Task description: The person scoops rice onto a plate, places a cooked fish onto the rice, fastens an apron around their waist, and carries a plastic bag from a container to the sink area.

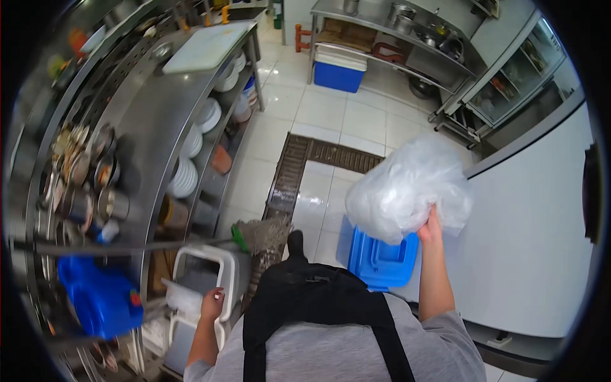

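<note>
My right hand (431, 228) grips a large bunched-up clear plastic bag (407, 184) by its gathered edge and holds it out in front of me to the right. What the bag contains, if anything, cannot be made out. Below it is a blue lid (383, 258) on a container on the floor, partly covered by the bag. At my left side, my left hand (212, 303) is loosely bent with fingers apart and nothing visible in it. It is beside a white-rimmed bin (230, 267) whose pale flap (183, 297) tilts near my fingers.
On the left, a steel counter (137, 127) carries pans and a white cutting board (207, 46), with stacked plates (184, 178) below. A mop head (262, 235) lies by the floor drain (286, 172). A white appliance (528, 235) borders my right; a blue cooler (339, 71) stands ahead.
</note>
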Available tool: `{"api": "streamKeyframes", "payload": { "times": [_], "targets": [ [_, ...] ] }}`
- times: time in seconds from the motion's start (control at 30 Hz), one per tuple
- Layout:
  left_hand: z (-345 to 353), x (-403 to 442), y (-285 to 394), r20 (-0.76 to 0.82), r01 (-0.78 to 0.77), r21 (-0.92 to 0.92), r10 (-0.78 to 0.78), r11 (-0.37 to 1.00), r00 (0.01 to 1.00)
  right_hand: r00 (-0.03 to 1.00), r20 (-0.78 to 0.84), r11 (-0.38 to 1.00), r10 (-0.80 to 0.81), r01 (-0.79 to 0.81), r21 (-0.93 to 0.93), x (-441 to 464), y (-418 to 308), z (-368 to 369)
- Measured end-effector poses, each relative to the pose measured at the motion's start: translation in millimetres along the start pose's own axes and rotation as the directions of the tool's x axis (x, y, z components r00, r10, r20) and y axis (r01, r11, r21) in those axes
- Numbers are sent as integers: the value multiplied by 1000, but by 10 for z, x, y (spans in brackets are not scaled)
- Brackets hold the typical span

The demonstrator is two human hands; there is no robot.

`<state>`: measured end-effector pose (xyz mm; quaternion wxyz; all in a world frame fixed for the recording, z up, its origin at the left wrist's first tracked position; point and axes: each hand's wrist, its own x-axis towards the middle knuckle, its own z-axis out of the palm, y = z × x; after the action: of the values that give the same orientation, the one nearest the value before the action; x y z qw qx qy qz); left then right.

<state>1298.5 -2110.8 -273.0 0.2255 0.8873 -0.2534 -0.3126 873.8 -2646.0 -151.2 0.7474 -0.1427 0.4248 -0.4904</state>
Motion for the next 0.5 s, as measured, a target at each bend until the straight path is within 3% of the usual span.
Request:
{"api": "streamKeyframes", "payload": {
  "times": [0.07,0.13,0.23,0.33,0.37,0.43,0.47,0.5],
  "targets": [
    [-22,663,307,21,-103,59,102,993,995,989,-146,1000,8,-6,17,291,-36,-118],
    [-153,1387,1007,104,-94,50,89,994,991,982,-188,997,-6,21,78,493,-119,-221],
    [-304,2461,2300,103,-418,71,410,906,906,957,-292,986,-9,58,159,848,-278,-308],
    [-216,3298,3732,171,-500,-232,541,834,823,943,-319,963,-93,167,211,1314,-360,-97],
    [-233,3399,4298,269,-455,-376,565,807,780,943,-318,959,-97,174,223,1512,-348,14],
    [-129,3680,5165,571,-253,-473,512,844,642,927,-289,945,-238,290,151,1951,-238,455],
    [62,3937,5367,654,-224,-532,564,817,504,956,-181,957,-232,258,135,2202,-170,706],
    [49,3977,5761,757,-138,-469,477,873,446,974,-69,968,-218,224,110,2441,-92,933]
  ]
}}
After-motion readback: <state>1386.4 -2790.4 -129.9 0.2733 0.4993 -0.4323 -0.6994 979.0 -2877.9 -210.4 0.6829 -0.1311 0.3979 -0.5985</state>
